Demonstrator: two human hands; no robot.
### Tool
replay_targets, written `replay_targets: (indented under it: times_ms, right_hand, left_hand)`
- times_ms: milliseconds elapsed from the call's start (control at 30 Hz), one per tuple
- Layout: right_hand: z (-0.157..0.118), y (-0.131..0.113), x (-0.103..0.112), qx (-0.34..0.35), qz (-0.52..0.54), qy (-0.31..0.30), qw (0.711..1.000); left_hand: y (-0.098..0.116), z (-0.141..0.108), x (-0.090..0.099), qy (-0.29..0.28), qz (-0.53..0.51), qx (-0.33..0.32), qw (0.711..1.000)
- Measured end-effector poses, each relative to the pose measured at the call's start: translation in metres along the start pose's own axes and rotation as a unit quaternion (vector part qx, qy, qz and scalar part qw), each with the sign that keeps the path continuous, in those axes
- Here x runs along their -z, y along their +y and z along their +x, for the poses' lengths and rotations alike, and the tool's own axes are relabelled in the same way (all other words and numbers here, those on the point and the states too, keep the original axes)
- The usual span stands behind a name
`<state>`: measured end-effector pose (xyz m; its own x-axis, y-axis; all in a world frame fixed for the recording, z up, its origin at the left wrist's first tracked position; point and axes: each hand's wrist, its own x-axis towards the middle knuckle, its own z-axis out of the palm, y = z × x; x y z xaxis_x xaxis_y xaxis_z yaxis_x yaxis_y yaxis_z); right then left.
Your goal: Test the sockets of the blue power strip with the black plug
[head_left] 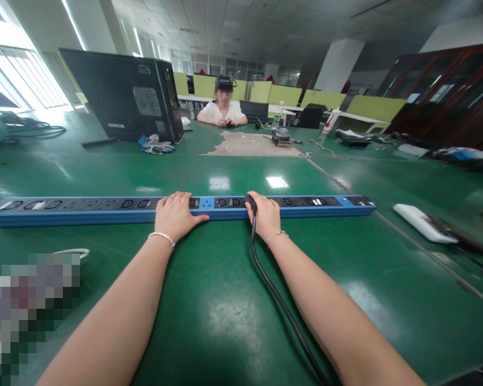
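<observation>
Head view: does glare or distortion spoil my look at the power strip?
Head view throughout: bright glare patches on the table lie just beyond the blue power strip, not across it; the window at upper left is washed out; the black case looks stretched outward; pixelation hides the item at lower left.

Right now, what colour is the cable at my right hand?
The cable is black, clearest in the head view.

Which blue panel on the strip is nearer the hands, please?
The blue panel between the left hand and right hand; the other blue panel is near the strip's right end.
</observation>
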<state>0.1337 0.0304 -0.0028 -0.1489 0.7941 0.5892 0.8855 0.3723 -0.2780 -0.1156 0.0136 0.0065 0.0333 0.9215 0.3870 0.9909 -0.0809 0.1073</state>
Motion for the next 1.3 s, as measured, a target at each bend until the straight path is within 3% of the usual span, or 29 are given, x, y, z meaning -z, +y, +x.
replay_targets:
  times_ms: [267,433,467,600,667,867,1300]
  right_hand:
    - [0.002,0.003,-0.010,-0.007,0.047,0.050,0.998]
    - [0.013,0.005,-0.004,-0.093,0.145,0.184,0.968]
    - [0.014,0.002,-0.003,-0.097,0.160,0.182,0.965]
    - [0.015,-0.025,-0.007,-0.009,0.182,0.060,0.981]
    - [0.017,-0.043,-0.014,0.016,0.180,0.027,0.983]
    - [0.026,-0.083,-0.035,0.020,0.121,-0.028,0.992]
    - [0.025,-0.106,-0.027,0.032,-0.043,-0.082,0.995]
  left_hand:
    - [0.005,-0.002,-0.001,0.016,-0.007,0.004,1.000]
    - [0.006,-0.002,-0.001,0.025,-0.009,0.002,1.000]
    - [0.006,-0.002,-0.001,0.025,-0.010,0.001,1.000]
    - [0.007,-0.003,-0.001,0.028,-0.016,0.004,0.999]
    - [0.007,-0.003,-0.002,0.030,-0.018,0.003,0.999]
    - [0.007,-0.002,-0.002,0.036,-0.025,0.000,0.999]
    - [0.009,-0.002,-0.003,0.058,-0.029,0.003,0.998]
